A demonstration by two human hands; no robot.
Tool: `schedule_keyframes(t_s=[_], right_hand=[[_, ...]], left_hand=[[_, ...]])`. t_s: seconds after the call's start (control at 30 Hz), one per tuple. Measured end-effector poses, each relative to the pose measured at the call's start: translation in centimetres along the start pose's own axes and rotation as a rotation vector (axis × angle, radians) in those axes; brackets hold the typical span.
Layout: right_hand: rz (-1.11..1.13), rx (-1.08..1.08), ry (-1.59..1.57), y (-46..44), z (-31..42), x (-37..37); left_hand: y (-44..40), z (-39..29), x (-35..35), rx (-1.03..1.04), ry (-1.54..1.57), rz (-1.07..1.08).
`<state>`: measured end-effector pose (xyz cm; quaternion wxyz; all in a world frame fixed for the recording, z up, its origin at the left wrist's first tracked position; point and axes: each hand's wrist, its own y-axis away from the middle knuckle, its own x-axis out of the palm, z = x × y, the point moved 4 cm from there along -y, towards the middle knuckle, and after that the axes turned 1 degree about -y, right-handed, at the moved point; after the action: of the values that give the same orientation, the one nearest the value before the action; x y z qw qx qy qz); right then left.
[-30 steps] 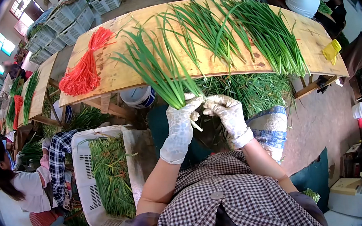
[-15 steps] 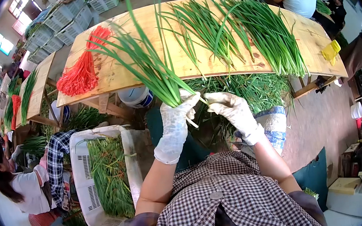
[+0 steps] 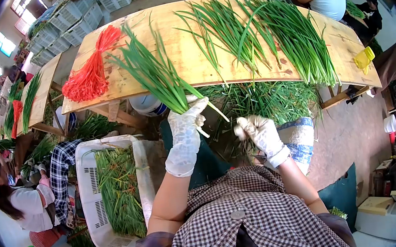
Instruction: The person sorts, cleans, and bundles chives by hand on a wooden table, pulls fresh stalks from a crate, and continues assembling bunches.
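Note:
My left hand (image 3: 189, 122), in a whitish glove, is wrapped round a bunch of Chinese chives (image 3: 158, 74). Their leaves fan up and left over the table edge, and a few pale stalk ends stick out below and to the right of the fist. To the right, apart from the bunch, is my gloved right hand (image 3: 260, 133) with its fingers curled in; whatever they pinch, if anything, is hidden. Across the wooden table (image 3: 129, 77) beyond lie looser chives (image 3: 232, 36), a thick pile of chives (image 3: 296, 39) and a bundle of red plastic strips (image 3: 87, 75).
A white crate (image 3: 88, 185) of green leaves stands at my left. Cut leaves (image 3: 278, 99) heap under the table, near a bucket (image 3: 147, 105) and a white-and-blue sack (image 3: 300, 141). A yellow object (image 3: 363, 58) lies at the table's right end. Other people sit left and back right.
My right hand has moved away from the bunch, slightly right and down, and its fingers have curled in. The left hand's bunch has tipped a little, with one stalk now slanting out to the right.

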<state>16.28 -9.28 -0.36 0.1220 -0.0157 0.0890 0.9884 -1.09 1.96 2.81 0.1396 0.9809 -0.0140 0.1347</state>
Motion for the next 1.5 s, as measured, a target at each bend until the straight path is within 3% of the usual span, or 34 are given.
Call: schedule_keyframes(t_s=[0.1,0.17,0.23,0.4,0.53,0.77,1.03,1.1,1.23,1.43,1.5], right_hand=[[-0.109,-0.192,-0.039,-0.6,3.4,1.9],[-0.039,-0.107,0.01,-1.1,3.4,2.0],[0.061,0.039,-0.284,-1.4,2.9,2.6],[0.23,0.217,-0.594,-1.6,0.7,3.2],[0.017,0.172,-0.553,-2.3,0.5,2.6],[0.09,0.07,-0.282,-3.0,1.7,3.5],[0.02,0.004,-0.388,-3.1,1.7,4.5],[0.007,0.036,-0.516,-3.0,1.4,4.6],[0.01,0.061,-0.656,-2.6,1.4,4.4],[0.022,0.069,-0.532,-2.6,1.9,3.8],[0.146,0.003,-0.273,-2.7,1.8,4.0]], left_hand=[[1.2,0.8,0.9,-0.039,-0.003,0.013],[0.9,1.4,1.1,-0.061,0.009,0.028],[0.9,1.6,1.3,-0.126,0.087,0.121],[0.6,2.5,0.6,-0.142,0.151,0.133],[0.8,2.2,0.5,-0.135,0.091,0.058],[1.2,2.0,0.6,-0.062,-0.047,0.059],[1.2,2.3,0.8,-0.07,0.01,0.045],[0.8,2.9,0.8,-0.093,0.156,-0.004],[1.1,3.0,1.1,-0.155,0.142,0.017],[1.2,2.8,1.4,-0.131,0.113,0.093],[1.1,2.4,1.3,-0.145,0.078,0.152]])
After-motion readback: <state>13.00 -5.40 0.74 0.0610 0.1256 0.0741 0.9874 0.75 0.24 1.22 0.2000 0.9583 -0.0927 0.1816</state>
